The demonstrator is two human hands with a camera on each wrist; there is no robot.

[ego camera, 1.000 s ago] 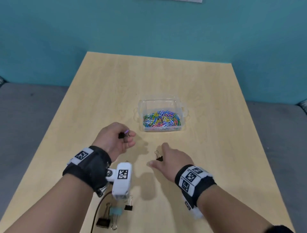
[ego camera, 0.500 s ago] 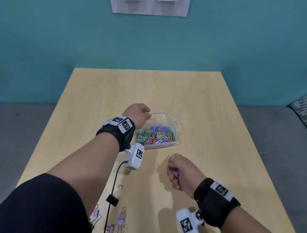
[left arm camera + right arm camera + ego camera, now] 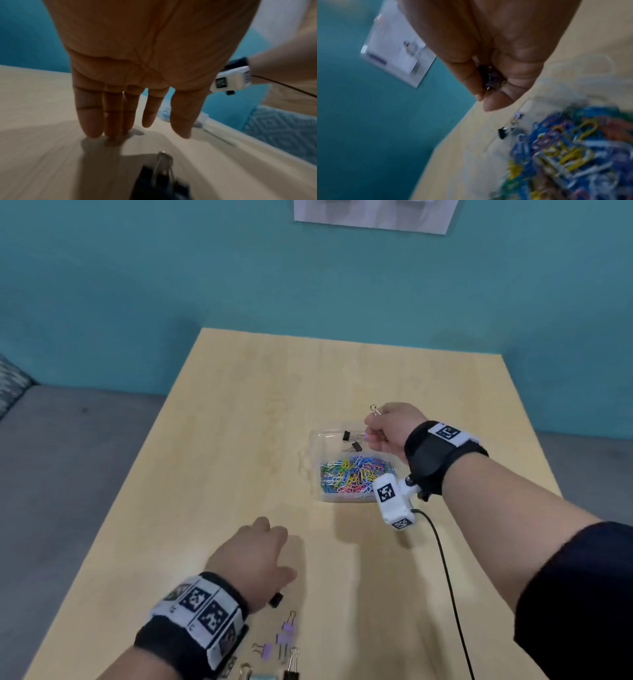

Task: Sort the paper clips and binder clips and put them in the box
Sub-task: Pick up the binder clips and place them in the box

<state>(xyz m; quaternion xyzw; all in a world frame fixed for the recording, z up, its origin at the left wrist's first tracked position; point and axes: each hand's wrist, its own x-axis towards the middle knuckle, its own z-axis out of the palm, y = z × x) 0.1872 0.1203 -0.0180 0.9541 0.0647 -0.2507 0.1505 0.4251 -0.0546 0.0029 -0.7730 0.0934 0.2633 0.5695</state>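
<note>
A clear plastic box (image 3: 312, 451) stands mid-table. Its near compartment is full of coloured paper clips (image 3: 354, 474), and two black binder clips (image 3: 346, 435) lie in the far one. My right hand (image 3: 375, 433) hovers over that far compartment. It pinches small binder clips (image 3: 493, 78), dark and purple, and a wire handle (image 3: 374, 409) pokes up out of the fist. My left hand (image 3: 253, 556) is low over the table's near side with straight fingers (image 3: 91, 121) and holds nothing. A black binder clip (image 3: 275, 599) lies just under its wrist.
Several loose purple and black binder clips (image 3: 285, 635) lie at the table's near edge. A black cable (image 3: 445, 570) trails from the right wrist camera across the table. Grey floor lies beyond the left edge, and the teal wall carries a white notice (image 3: 373, 213).
My left hand has come back from over the box to the near side, empty and open. My right hand has carried its clips forward from the near side to above the box's far compartment.
</note>
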